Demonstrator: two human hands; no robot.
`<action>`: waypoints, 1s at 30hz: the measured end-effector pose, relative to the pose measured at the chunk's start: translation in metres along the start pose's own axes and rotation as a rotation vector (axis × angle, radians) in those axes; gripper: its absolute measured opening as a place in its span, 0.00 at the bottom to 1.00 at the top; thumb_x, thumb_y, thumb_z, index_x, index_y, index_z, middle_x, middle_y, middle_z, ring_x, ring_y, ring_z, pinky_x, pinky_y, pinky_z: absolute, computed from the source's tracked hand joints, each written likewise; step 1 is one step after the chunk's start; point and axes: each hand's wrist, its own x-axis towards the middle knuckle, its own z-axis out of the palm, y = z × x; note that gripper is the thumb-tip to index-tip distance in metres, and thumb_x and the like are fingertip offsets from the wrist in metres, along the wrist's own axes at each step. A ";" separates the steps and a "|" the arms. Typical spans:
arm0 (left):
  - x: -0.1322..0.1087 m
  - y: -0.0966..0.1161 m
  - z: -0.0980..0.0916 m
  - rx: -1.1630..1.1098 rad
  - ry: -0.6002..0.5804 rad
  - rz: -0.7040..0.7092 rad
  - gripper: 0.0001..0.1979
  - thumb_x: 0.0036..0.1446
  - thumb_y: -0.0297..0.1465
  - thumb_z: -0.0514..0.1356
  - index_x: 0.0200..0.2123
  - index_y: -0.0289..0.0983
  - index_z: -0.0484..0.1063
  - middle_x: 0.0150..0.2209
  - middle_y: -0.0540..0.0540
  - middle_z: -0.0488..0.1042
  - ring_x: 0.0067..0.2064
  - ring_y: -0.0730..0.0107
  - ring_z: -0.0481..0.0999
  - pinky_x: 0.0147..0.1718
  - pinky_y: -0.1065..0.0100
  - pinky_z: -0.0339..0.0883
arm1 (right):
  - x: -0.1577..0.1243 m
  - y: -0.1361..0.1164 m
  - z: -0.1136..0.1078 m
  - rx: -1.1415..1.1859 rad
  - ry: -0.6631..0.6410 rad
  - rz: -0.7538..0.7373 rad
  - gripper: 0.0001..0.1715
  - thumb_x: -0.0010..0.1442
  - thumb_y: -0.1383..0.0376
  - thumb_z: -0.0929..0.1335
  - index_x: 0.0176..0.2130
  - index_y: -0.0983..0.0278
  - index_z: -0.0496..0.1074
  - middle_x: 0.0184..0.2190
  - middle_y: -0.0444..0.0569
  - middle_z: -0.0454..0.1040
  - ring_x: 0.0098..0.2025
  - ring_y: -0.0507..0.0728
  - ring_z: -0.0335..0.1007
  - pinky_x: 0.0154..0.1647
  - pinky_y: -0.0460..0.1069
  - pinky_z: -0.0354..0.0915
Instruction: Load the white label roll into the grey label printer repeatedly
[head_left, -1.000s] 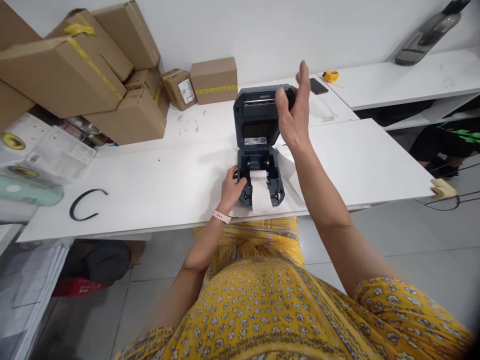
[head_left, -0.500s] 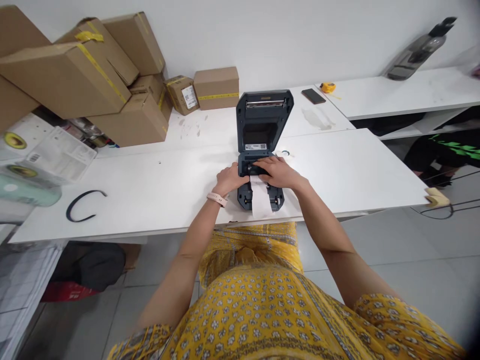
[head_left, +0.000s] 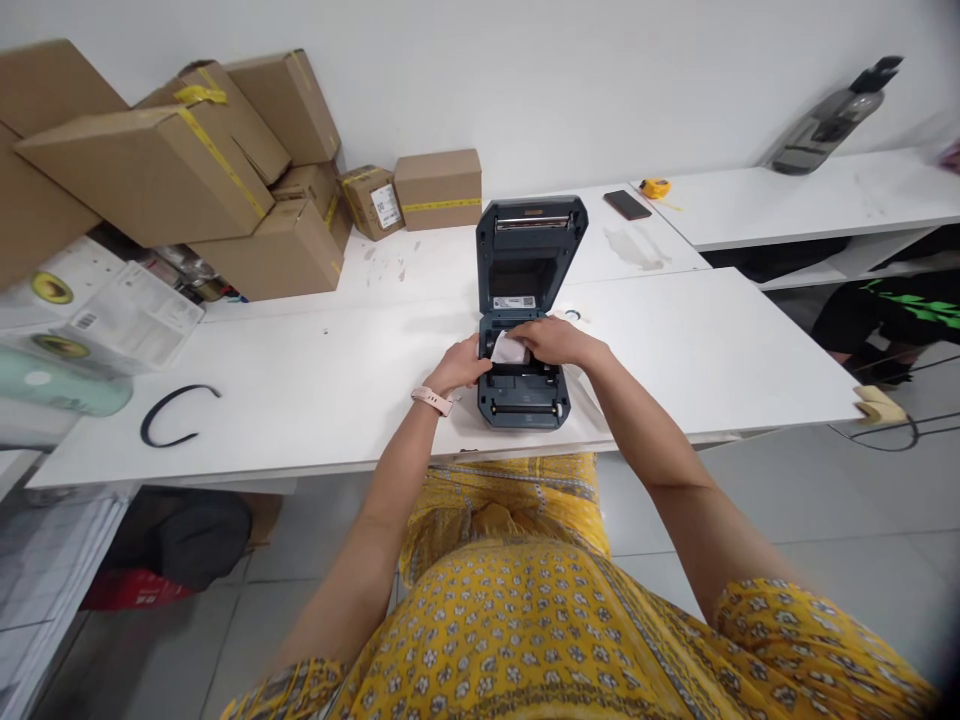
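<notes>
A dark label printer [head_left: 523, 385] stands near the front edge of the white table with its lid [head_left: 531, 250] raised. My left hand [head_left: 459, 366] grips the left side of the printer, thumb over the inner rim. My right hand [head_left: 553, 340] reaches into the bay from the right, its fingers closed on white label paper [head_left: 510, 348], which sits tilted in the rear of the bay. Some fingertips are hidden inside. The roller [head_left: 525, 408] at the printer's front is uncovered. What looks like a paper strip [head_left: 592, 393] shows beside the right wrist.
Cardboard boxes [head_left: 150, 170] are stacked at the back left. A black headband [head_left: 154, 420] and a green bottle [head_left: 67, 383] are on the left. At the back right are a phone [head_left: 627, 205], a yellow tape measure [head_left: 655, 188] and a grey bottle [head_left: 832, 125].
The paper strip that hung over the printer's front has been pulled away, exposing the front roller. The paper is now tilted up in my right hand. My left hand stays at the printer's side.
</notes>
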 end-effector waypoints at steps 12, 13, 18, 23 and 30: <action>0.001 -0.006 0.001 0.045 -0.030 -0.033 0.33 0.53 0.28 0.57 0.64 0.33 0.64 0.20 0.51 0.72 0.22 0.65 0.72 0.25 0.68 0.66 | -0.047 0.000 -0.016 0.084 -0.062 0.073 0.18 0.64 0.67 0.65 0.46 0.57 0.82 0.45 0.44 0.85 0.46 0.58 0.80 0.43 0.48 0.67; 0.001 -0.006 0.002 0.048 -0.025 -0.035 0.32 0.53 0.28 0.57 0.63 0.33 0.65 0.20 0.52 0.71 0.22 0.65 0.72 0.25 0.68 0.66 | -0.043 -0.002 -0.012 0.062 -0.086 0.038 0.18 0.65 0.68 0.65 0.47 0.57 0.82 0.46 0.44 0.85 0.47 0.58 0.80 0.43 0.48 0.67; -0.001 -0.004 0.003 0.036 -0.005 -0.032 0.30 0.53 0.28 0.57 0.61 0.34 0.67 0.20 0.53 0.70 0.21 0.66 0.71 0.24 0.69 0.65 | -0.008 -0.025 0.002 -0.230 -0.042 0.124 0.19 0.64 0.70 0.66 0.51 0.66 0.80 0.50 0.62 0.82 0.53 0.68 0.78 0.52 0.56 0.65; 0.000 -0.007 0.005 0.030 0.000 -0.021 0.32 0.54 0.28 0.58 0.63 0.34 0.66 0.19 0.54 0.69 0.21 0.67 0.70 0.26 0.69 0.65 | 0.019 -0.041 0.013 -0.266 -0.074 0.083 0.17 0.57 0.76 0.68 0.45 0.76 0.81 0.46 0.70 0.82 0.55 0.70 0.77 0.62 0.60 0.57; -0.001 -0.011 0.005 -0.003 -0.001 0.004 0.30 0.54 0.29 0.58 0.62 0.34 0.67 0.19 0.54 0.69 0.21 0.68 0.70 0.25 0.69 0.62 | -0.021 -0.009 -0.021 -0.084 -0.062 -0.043 0.21 0.59 0.59 0.72 0.51 0.64 0.78 0.45 0.55 0.83 0.45 0.62 0.79 0.50 0.53 0.67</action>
